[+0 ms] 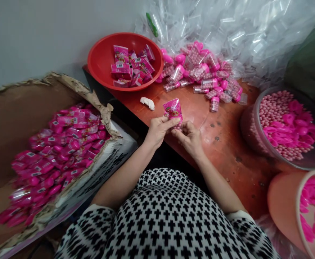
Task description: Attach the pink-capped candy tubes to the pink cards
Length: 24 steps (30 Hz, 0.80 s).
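Observation:
My left hand pinches a small pink printed packet between thumb and fingers, held upright above the table edge. Pink balls in a clear tube show at the packet's lower end, partly hidden by my fingers. Closed around that lower end is my right hand, its thumb and fingers pressed together. How far the tube sits inside the packet cannot be made out. Beyond both hands lies a pile of clear tubes filled with pink balls and topped with pink caps. A crumpled white piece rests left of the packet.
A red bowl of printed packets stands at the back left. Left below is a torn cardboard box of filled pink packets. Empty clear tubes heap at the back. A clear tub and a pale bucket stand right.

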### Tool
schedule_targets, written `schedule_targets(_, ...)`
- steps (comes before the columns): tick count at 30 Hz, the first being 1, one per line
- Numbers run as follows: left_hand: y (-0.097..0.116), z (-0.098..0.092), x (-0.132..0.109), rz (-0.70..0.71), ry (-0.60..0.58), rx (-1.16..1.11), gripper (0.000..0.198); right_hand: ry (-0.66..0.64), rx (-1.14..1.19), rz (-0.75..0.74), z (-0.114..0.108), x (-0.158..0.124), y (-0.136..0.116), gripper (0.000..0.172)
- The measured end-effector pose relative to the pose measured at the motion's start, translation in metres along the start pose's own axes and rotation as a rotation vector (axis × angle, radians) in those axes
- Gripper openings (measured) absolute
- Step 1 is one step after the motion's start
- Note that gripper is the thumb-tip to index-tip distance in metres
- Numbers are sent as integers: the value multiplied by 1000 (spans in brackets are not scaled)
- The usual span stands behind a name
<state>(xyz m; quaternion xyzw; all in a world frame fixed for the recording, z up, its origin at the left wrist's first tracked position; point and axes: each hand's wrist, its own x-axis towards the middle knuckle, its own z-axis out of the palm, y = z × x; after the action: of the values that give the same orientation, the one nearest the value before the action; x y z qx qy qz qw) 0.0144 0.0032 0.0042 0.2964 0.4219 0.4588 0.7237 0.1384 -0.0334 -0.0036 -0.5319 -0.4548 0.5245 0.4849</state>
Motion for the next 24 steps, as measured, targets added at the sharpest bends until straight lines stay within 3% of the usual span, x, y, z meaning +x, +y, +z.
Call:
schedule_targets(4,1,-5,-5,-16,-92,70,21,-93,158,105,-1,-1,-1,35)
schedule_targets(6,2,-7,-7,-54,-126,28,21,-78,193,121,1,-2,0,37)
schedule_targets(16,-7,5,-8,11,26,-142,30,94,78,22,7,-9,3,29)
schedule_targets(22,-10,-1,-14,-93,-199,-179,32,67,302,129,11,-7,2,31)
schedule_targets(24,-8,-3,-15,-96,-187,-178,31,48,317,125,13,-7,1,31)
